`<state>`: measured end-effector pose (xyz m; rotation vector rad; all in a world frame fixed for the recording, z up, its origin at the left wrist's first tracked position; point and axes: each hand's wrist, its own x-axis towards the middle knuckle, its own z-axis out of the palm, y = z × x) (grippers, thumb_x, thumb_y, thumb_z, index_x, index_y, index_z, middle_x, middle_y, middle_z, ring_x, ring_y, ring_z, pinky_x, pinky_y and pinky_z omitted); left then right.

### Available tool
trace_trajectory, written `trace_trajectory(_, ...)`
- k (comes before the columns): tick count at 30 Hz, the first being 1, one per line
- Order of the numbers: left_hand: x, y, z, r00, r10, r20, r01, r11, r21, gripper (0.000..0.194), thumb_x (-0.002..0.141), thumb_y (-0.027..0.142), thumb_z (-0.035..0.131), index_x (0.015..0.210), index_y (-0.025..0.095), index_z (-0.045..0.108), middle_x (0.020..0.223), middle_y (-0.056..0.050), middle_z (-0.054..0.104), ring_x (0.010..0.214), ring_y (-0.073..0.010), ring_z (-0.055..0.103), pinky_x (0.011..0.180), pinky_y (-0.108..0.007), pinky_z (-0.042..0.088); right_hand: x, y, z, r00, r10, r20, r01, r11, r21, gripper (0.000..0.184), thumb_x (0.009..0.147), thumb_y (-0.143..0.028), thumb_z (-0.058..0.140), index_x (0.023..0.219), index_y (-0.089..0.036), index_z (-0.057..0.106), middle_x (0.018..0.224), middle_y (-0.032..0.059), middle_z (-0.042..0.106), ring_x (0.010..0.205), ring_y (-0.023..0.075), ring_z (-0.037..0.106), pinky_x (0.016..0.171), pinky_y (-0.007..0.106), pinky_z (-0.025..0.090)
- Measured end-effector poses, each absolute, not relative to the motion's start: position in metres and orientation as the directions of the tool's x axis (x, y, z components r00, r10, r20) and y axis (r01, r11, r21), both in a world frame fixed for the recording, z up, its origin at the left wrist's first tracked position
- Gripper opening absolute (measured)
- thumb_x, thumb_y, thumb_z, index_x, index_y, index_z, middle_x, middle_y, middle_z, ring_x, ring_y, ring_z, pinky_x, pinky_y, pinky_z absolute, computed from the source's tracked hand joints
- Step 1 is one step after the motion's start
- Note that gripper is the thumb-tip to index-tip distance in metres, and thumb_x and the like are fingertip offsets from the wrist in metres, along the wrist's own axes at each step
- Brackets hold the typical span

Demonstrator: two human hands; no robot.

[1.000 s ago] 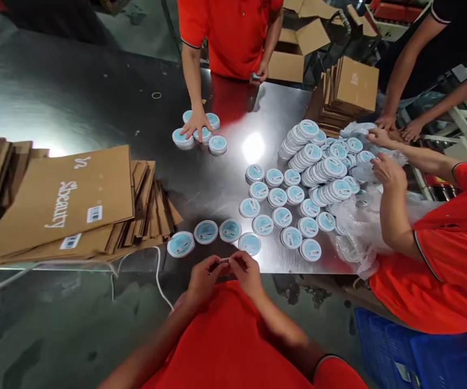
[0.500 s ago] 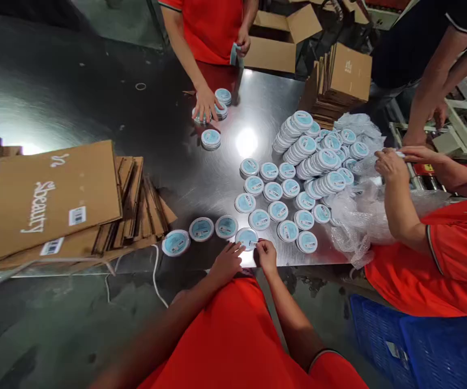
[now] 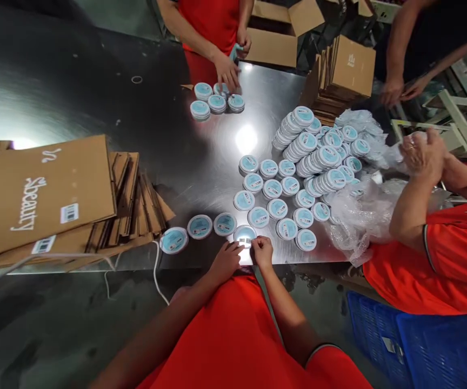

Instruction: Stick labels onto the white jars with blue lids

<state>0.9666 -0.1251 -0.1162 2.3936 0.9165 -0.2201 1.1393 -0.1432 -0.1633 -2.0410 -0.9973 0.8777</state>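
Observation:
In front of me, near the table's front edge, lies a round flat tin [image 3: 244,233] with a pale blue label and small barcode marks. My left hand [image 3: 225,261] rests at its lower left side with the fingers stretched out. At the tin's right edge my right hand [image 3: 262,252] has thumb and fingertips pinched together; whatever is between them is too small to make out. Three similar tins lie in a row to the left, the nearest being a blue-labelled tin [image 3: 225,223]. Stacks of tins [image 3: 259,216] stand to the right.
Flattened cardboard boxes [image 3: 55,189] lie on the left beside a white cable [image 3: 156,275]. A heap of tins [image 3: 318,151] and bubble wrap [image 3: 363,216] cover the right. Across the metal table [image 3: 168,140], a co-worker's hand [image 3: 226,70] is over other tins. Blue crates [image 3: 440,346] stand below right.
My right hand has shifted slightly left over the tin, where another dark mark now shows. The co-worker opposite has gathered more tins together. The right-hand co-worker's hands have lifted with the wrap.

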Motion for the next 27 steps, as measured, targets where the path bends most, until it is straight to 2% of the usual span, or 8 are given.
trace_trajectory(13,0.969,-0.125,-0.11,0.727,0.569,-0.383,0.685,-0.564,0.461,0.016,0.09,0.017,0.064,0.101,0.017,0.076,0.147,-0.007,0.057,0.142,-0.0285,0.046,0.118,-0.052,0.037,1.128,-0.141,-0.151,0.471,0.856,-0.215,0.496,-0.459,-0.737,0.012,0.077,-0.026,0.062,0.067,-0.021,0.058,0.086,0.0054,0.061,0.078,0.0196,0.056,0.076,0.031,0.043)
trace_trajectory(17,0.968,-0.125,-0.11,0.714,0.567,-0.411,0.698,-0.533,0.478,0.019,0.089,0.015,0.063,0.104,0.018,0.075,0.15,-0.008,0.054,0.143,-0.0298,0.044,0.118,-0.055,0.035,1.131,-0.136,-0.149,0.463,0.844,-0.269,0.551,-0.512,-0.658,0.025,0.071,-0.033,0.074,0.064,-0.023,0.052,0.075,0.0017,0.059,0.07,0.0187,0.053,0.069,0.03,0.04)
trace_trajectory(19,0.968,-0.125,-0.11,0.706,0.568,-0.423,0.704,-0.497,0.508,0.02,0.088,0.012,0.062,0.103,0.018,0.075,0.151,-0.009,0.053,0.145,-0.0305,0.042,0.119,-0.057,0.033,1.133,-0.131,-0.15,0.488,0.806,-0.335,0.5,-0.573,-0.649,0.033,0.065,-0.033,0.078,0.062,-0.025,0.047,0.067,-0.0011,0.056,0.065,0.0181,0.051,0.065,0.03,0.038)
trace_trajectory(22,0.968,-0.124,-0.109,0.695,0.578,-0.429,0.705,-0.431,0.563,0.02,0.086,0.008,0.061,0.099,0.016,0.075,0.15,-0.01,0.053,0.145,-0.0324,0.041,0.119,-0.059,0.03,1.137,-0.125,-0.152,0.505,0.722,-0.473,0.288,-0.658,-0.696,0.038,0.058,-0.031,0.08,0.064,-0.026,0.042,0.055,-0.0063,0.05,0.055,0.0163,0.049,0.057,0.028,0.038)
trace_trajectory(25,0.969,-0.122,-0.106,0.685,0.605,-0.407,0.694,-0.37,0.618,0.016,0.081,0.006,0.065,0.089,0.016,0.074,0.146,-0.011,0.058,0.142,-0.0329,0.045,0.119,-0.059,0.031,1.144,-0.127,-0.153,0.445,0.716,-0.538,0.174,-0.659,-0.732,0.033,0.063,-0.04,0.072,0.064,-0.026,0.042,0.05,-0.007,0.049,0.048,0.0161,0.051,0.05,0.027,0.04)
trace_trajectory(27,0.967,-0.12,-0.103,0.667,0.643,-0.376,0.675,-0.306,0.672,0.011,0.08,0.007,0.066,0.084,0.016,0.072,0.142,-0.011,0.062,0.138,-0.0305,0.051,0.117,-0.053,0.037,1.15,-0.131,-0.149,0.414,0.741,-0.528,0.173,-0.634,-0.754,0.032,0.068,-0.048,0.065,0.06,-0.025,0.044,0.05,-0.0047,0.051,0.049,0.0163,0.052,0.049,0.027,0.041)
